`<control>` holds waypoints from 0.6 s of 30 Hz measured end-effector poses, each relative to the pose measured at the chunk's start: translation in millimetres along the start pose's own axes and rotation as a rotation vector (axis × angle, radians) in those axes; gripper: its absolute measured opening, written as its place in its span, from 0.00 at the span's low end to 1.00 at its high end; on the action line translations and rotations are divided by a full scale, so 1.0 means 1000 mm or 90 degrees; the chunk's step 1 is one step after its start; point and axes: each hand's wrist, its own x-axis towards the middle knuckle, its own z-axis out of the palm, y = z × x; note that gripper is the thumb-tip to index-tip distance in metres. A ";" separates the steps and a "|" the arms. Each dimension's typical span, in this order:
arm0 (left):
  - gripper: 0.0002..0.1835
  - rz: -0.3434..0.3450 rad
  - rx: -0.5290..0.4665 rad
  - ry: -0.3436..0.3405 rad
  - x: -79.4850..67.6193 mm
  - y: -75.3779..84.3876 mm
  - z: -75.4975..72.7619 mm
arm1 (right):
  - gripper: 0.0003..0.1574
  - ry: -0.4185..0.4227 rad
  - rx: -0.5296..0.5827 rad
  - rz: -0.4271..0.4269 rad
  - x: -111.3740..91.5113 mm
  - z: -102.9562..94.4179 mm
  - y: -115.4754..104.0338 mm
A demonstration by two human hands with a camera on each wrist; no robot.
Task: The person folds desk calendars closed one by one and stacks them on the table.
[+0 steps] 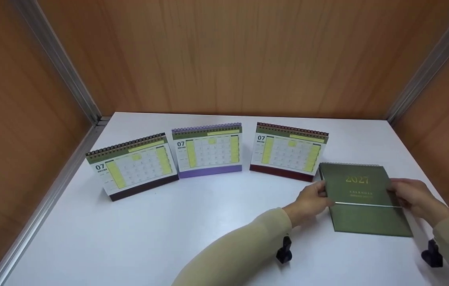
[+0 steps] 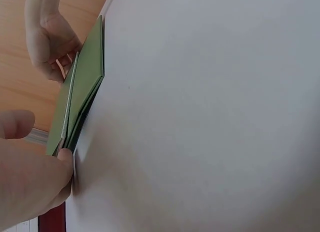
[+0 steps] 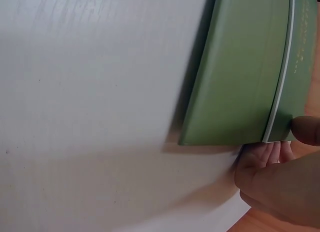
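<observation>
A green desk calendar (image 1: 367, 218) with gold "2027" lettering and a pale elastic band (image 1: 367, 205) across its cover is at the right of the white table. My left hand (image 1: 310, 202) pinches its left edge, close to the band. At the opposite edge, my right hand (image 1: 417, 198) holds it, the thumb on the cover and the fingers at the side and underneath in the right wrist view. The cover's near edge (image 3: 200, 139) casts a shadow on the table. Part of the fingers of both hands is hidden by the calendar.
Three open calendars showing "07" stand in an arc to the left: one with a black base (image 1: 145, 187), one purple (image 1: 210, 171), one dark red (image 1: 282, 173), the last nearest my left hand. Wooden panels (image 1: 240, 59) enclose the table (image 1: 149, 238) at the back and sides.
</observation>
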 end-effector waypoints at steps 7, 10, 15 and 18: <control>0.33 0.001 0.006 -0.020 0.004 0.000 0.000 | 0.43 0.016 -0.044 -0.017 0.002 0.000 0.002; 0.32 -0.013 0.002 -0.018 0.004 0.000 0.001 | 0.43 0.020 -0.056 -0.021 0.003 0.001 0.003; 0.32 -0.034 -0.005 -0.020 0.006 0.003 0.002 | 0.42 0.020 -0.092 -0.040 0.005 0.001 0.004; 0.32 -0.041 -0.003 -0.025 0.006 0.004 0.002 | 0.42 0.020 -0.118 -0.056 0.004 0.003 0.004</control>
